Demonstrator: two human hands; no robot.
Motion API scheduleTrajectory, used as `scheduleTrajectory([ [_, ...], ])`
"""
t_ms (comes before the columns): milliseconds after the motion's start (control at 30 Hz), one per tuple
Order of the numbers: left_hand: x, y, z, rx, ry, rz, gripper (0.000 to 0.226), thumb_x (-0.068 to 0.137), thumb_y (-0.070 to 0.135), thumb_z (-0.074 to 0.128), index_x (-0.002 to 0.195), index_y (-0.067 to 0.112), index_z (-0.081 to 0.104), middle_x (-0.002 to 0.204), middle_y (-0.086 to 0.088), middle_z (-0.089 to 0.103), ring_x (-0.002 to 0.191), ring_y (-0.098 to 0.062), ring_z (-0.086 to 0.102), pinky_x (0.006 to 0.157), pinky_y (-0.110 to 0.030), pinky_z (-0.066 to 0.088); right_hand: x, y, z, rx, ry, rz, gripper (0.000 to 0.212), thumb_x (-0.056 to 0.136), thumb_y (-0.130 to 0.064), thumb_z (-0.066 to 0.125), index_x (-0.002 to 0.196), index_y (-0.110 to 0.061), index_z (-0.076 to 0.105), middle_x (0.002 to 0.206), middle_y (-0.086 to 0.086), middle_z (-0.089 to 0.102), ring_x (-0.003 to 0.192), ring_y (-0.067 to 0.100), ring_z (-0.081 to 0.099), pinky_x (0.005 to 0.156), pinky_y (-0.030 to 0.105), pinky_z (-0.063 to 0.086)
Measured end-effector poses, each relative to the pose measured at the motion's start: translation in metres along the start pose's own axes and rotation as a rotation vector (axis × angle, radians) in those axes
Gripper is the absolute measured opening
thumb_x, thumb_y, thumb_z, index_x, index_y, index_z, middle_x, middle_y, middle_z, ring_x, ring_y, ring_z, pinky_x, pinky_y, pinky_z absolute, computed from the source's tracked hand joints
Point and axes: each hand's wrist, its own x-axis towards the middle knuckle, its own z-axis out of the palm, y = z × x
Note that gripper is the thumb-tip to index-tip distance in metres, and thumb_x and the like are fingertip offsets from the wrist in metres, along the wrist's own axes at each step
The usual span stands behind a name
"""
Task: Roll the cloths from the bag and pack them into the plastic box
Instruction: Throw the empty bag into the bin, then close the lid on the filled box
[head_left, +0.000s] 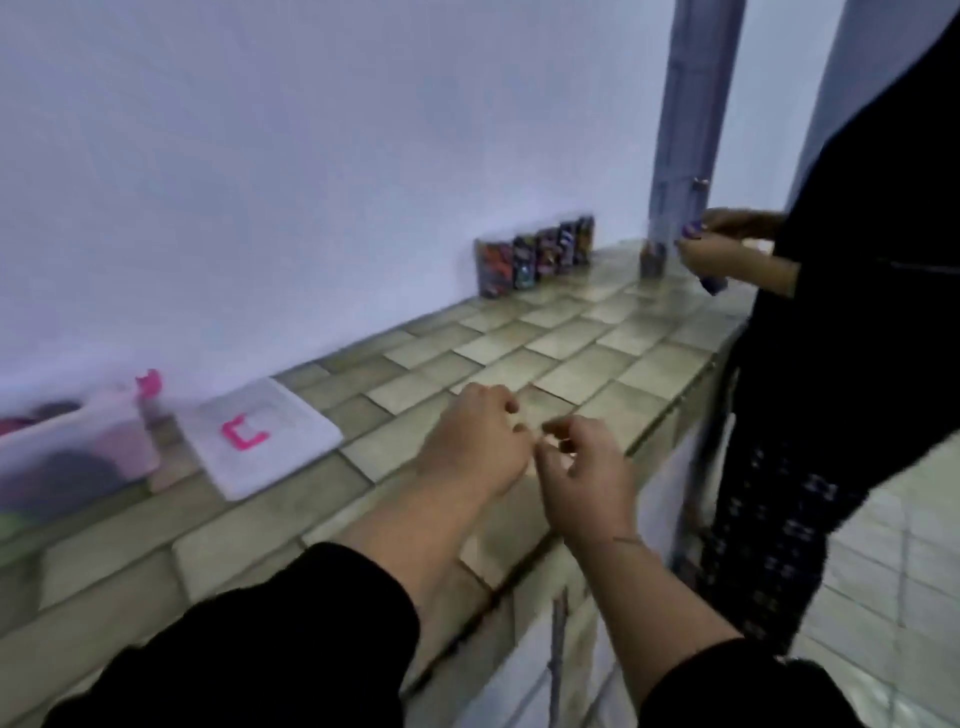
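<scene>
The translucent plastic box (62, 457) sits at the far left of the tiled counter (519, 358), with blurred pink and dark cloth shapes inside it. Its white lid (270, 447), with a pink clip, lies flat beside the box on the right. My left hand (472, 441) and my right hand (587, 478) hover close together over the counter's front part, fingers curled and fingertips almost touching. Neither hand holds anything I can see. No bag is in view.
A row of dark patterned containers (535, 257) stands against the white wall at the back. Another person in dark clothes (857, 312) stands at the counter's right end, holding a small purple item. The counter's front edge runs under my forearms.
</scene>
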Motion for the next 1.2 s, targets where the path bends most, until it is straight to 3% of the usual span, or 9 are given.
scheduleTrajectory([
  [133,-0.026,-0.116,-0.074,0.321,-0.316,-0.288,0.054,0.075,0.043,0.056,0.125,0.022,0.051,0.13,-0.011,0.046,0.114,-0.031,0.051,0.09,-0.036,0.045,-0.027,-0.068,0.079,-0.356,-0.595,-0.152,0.067,0.083,-0.056,0.053,0.143,-0.034,0.032,0.153,0.005,0.027,0.139,0.022,0.027,0.111,0.04,0.028],
  [233,-0.068,-0.18,-0.101,0.438,-0.445,-0.35,0.058,0.075,0.047,0.052,0.128,0.023,0.047,0.134,-0.011,0.046,0.12,-0.029,0.047,0.093,-0.034,0.044,-0.05,-0.087,0.119,-0.589,-0.836,-0.104,0.08,0.081,-0.065,0.047,0.148,-0.04,0.01,0.16,0.003,-0.002,0.146,0.026,0.002,0.112,0.057,0.012],
  [333,-0.104,-0.212,-0.111,0.426,-0.561,-0.408,0.066,0.074,0.052,0.052,0.134,0.026,0.042,0.142,-0.008,0.037,0.125,-0.028,0.043,0.097,-0.035,0.04,-0.066,-0.093,0.138,-0.692,-0.969,-0.046,0.078,0.082,-0.067,0.042,0.147,-0.041,0.008,0.16,0.002,-0.006,0.146,0.029,-0.003,0.111,0.06,0.005],
  [500,-0.128,-0.229,-0.114,0.4,-0.469,-0.318,0.069,0.077,0.06,0.048,0.14,0.034,0.034,0.15,-0.001,0.028,0.134,-0.023,0.031,0.107,-0.037,0.032,-0.072,-0.091,0.141,-0.756,-0.933,-0.072,0.077,0.075,-0.074,0.031,0.144,-0.043,0.016,0.159,0.0,0.006,0.145,0.027,0.004,0.108,0.061,0.01],
  [667,-0.128,-0.234,-0.114,0.379,-0.449,-0.316,0.07,0.07,0.066,0.047,0.134,0.038,0.038,0.144,0.003,0.032,0.131,-0.021,0.033,0.105,-0.039,0.033,-0.066,-0.091,0.145,-0.797,-0.808,-0.141,0.086,0.056,-0.082,0.03,0.13,-0.04,0.037,0.141,-0.001,0.035,0.13,0.026,0.031,0.098,0.052,0.028],
  [767,-0.118,-0.243,-0.112,0.303,-0.388,-0.366,0.07,0.068,0.067,0.048,0.13,0.036,0.04,0.141,0.004,0.033,0.129,-0.02,0.033,0.103,-0.038,0.036,-0.052,-0.089,0.157,-0.7,-0.696,-0.091,0.073,0.055,-0.08,0.032,0.111,-0.038,0.049,0.12,-0.006,0.048,0.116,0.02,0.044,0.091,0.044,0.034],
  [833,-0.1,-0.254,-0.109,0.279,-0.34,-0.424,0.073,0.072,0.064,0.05,0.137,0.033,0.036,0.147,0.002,0.029,0.133,-0.021,0.031,0.106,-0.037,0.034,-0.029,-0.089,0.173,-0.603,-0.694,-0.061,0.063,0.06,-0.073,0.039,0.111,-0.039,0.05,0.115,-0.007,0.051,0.11,0.017,0.05,0.087,0.038,0.038],
  [967,-0.053,-0.273,-0.108,0.242,-0.323,-0.623,0.08,0.078,0.064,0.047,0.146,0.026,0.026,0.158,0.001,0.016,0.142,-0.023,0.02,0.112,-0.043,0.024,0.02,-0.095,0.22,-0.505,-0.738,0.013,0.066,0.073,-0.062,0.05,0.131,-0.031,0.044,0.126,0.001,0.048,0.118,0.024,0.048,0.094,0.039,0.042],
  [1200,-0.022,-0.285,-0.091,0.266,-0.331,-0.671,0.081,0.072,0.067,0.043,0.141,0.027,0.028,0.151,0.004,0.025,0.137,-0.029,0.019,0.104,-0.05,0.022,0.051,-0.101,0.285,-0.614,-0.654,0.166,0.091,0.071,-0.08,0.042,0.135,-0.017,0.043,0.144,0.007,0.036,0.133,0.027,0.032,0.101,0.043,0.032],
])
